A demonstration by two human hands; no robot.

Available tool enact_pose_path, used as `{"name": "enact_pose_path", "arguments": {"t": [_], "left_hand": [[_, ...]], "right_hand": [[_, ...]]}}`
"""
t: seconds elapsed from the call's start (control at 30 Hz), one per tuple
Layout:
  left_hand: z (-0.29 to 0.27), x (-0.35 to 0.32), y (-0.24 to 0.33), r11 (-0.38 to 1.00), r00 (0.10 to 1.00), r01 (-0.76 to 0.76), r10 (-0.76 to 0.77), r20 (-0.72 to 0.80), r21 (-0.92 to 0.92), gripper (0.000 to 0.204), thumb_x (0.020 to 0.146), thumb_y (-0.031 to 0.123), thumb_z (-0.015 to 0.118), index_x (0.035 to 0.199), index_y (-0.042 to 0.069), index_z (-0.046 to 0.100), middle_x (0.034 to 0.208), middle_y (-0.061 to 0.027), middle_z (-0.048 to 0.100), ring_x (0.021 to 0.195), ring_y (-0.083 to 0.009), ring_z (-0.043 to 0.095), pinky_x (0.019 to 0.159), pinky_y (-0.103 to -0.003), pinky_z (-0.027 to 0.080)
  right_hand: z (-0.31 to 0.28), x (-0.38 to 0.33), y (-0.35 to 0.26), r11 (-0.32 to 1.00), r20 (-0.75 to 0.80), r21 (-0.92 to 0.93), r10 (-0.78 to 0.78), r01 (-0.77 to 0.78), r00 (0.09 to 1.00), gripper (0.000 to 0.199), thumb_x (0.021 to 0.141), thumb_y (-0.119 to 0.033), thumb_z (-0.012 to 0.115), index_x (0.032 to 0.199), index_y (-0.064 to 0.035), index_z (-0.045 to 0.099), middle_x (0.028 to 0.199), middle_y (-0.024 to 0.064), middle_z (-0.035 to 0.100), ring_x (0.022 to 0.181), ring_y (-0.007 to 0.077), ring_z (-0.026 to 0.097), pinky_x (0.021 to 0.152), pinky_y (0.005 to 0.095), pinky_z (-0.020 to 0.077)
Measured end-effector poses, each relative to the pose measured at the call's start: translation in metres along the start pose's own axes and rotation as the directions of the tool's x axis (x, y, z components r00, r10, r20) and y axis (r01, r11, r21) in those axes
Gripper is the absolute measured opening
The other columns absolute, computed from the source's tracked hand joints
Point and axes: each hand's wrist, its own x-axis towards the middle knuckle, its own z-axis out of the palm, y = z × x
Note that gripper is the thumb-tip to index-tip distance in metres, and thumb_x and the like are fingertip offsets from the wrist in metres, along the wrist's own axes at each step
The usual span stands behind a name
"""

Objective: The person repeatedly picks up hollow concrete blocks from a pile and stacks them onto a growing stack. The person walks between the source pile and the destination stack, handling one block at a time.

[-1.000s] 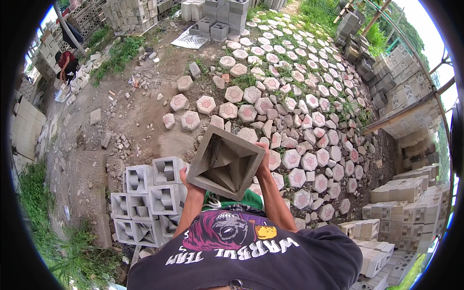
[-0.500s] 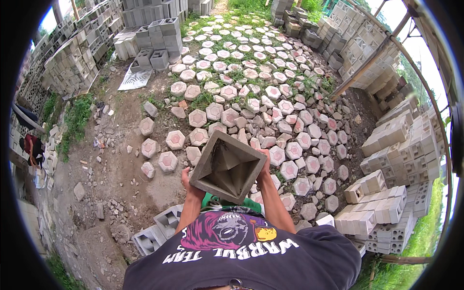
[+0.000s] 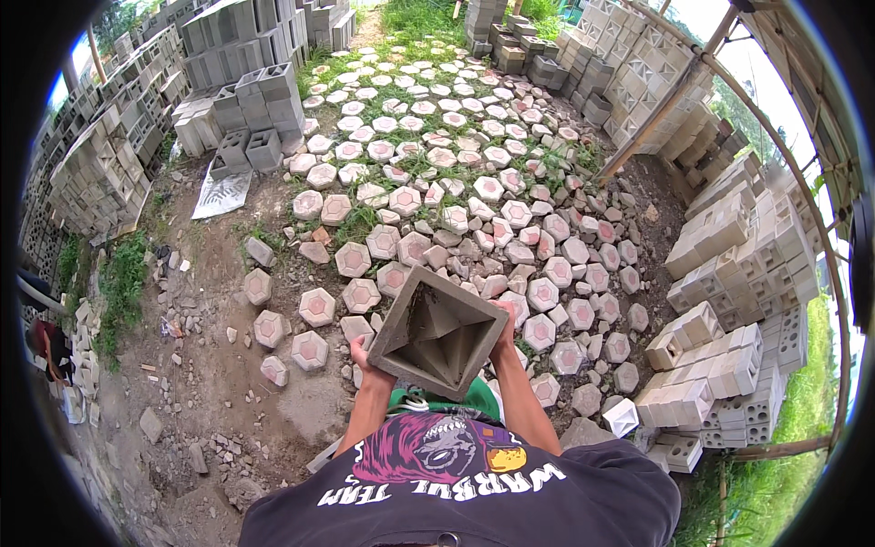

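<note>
A square grey concrete ventilation block (image 3: 439,334) is held in front of my body, its hollow, folded triangular inside facing up. My left hand (image 3: 368,357) grips its left corner, and my right hand (image 3: 504,324) is closed round the opposite right corner. The fingers curl partly out of sight behind the block. Beneath and beyond it lie hexagonal pavers (image 3: 362,294) with reddish centres, set loosely on the ground.
Stacks of pale hollow blocks (image 3: 702,387) stand at the right, near a slanting wooden pole (image 3: 656,114). Grey block stacks (image 3: 264,100) rise at the far left beside a white sheet (image 3: 221,193). Rubble (image 3: 150,425) lies on the dirt; another person (image 3: 50,349) is at the left edge.
The view has shifted rightward, so the far stacks and pavers sit further left. The block stays in both hands, slightly lower in view. The hollow blocks by my left side are now mostly hidden.
</note>
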Motion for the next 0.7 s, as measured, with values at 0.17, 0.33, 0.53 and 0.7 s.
{"name": "enact_pose_path", "arguments": {"t": [0.17, 0.33, 0.53, 0.7], "left_hand": [[0.013, 0.031, 0.01, 0.999, 0.999, -0.006, 0.004, -0.04, -0.039, 0.059, 0.079, 0.049, 0.036, 0.103, 0.001, 0.059, 0.106, -0.017, 0.063, 0.095, -0.0334, 0.057, 0.087, -0.046, 0.045], [0.056, 0.07, 0.027, 1.0, 0.996, 0.016, -0.017, -0.083, -0.01, 0.064, 0.078, 0.05, 0.036, 0.116, 0.002, 0.056, 0.114, -0.0173, 0.06, 0.101, -0.0336, 0.055, 0.093, -0.046, 0.043], [0.096, 0.157, 0.047, 1.0, 0.997, -0.016, 0.017, -0.079, 0.016, 0.065, 0.079, 0.049, 0.036, 0.117, 0.0, 0.055, 0.115, -0.0185, 0.06, 0.102, -0.0344, 0.055, 0.094, -0.046, 0.043], [0.073, 0.236, 0.079, 0.997, 0.985, -0.044, 0.054, 0.164, -0.066, 0.057, 0.079, 0.042, 0.038, 0.111, -0.001, 0.058, 0.109, -0.0186, 0.063, 0.096, -0.0345, 0.058, 0.091, -0.044, 0.046]], "right_hand": [[-0.016, 0.043, 0.006, 0.999, -0.004, -0.047, 0.002, -0.002, 1.0, 0.029, 0.083, -0.035, 0.047, 0.081, -0.0089, 0.06, 0.077, 0.0034, 0.062, 0.071, 0.0178, 0.057, 0.07, 0.0317, 0.0474], [-0.005, 0.109, -0.002, 0.997, -0.007, -0.059, 0.051, -0.051, 0.999, 0.029, 0.084, -0.033, 0.044, 0.079, -0.0075, 0.058, 0.073, 0.0042, 0.059, 0.067, 0.0172, 0.056, 0.066, 0.0321, 0.048], [0.021, 0.199, -0.025, 1.0, -0.041, 0.015, 0.027, -0.026, 0.999, 0.03, 0.084, -0.035, 0.046, 0.086, -0.0078, 0.059, 0.078, 0.0042, 0.059, 0.073, 0.0175, 0.056, 0.071, 0.0316, 0.047], [0.049, 0.267, -0.054, 0.997, 0.061, -0.021, 0.075, -0.074, 0.995, 0.03, 0.084, -0.035, 0.05, 0.094, -0.007, 0.058, 0.085, 0.0052, 0.059, 0.08, 0.0181, 0.056, 0.076, 0.0323, 0.0463]]}}
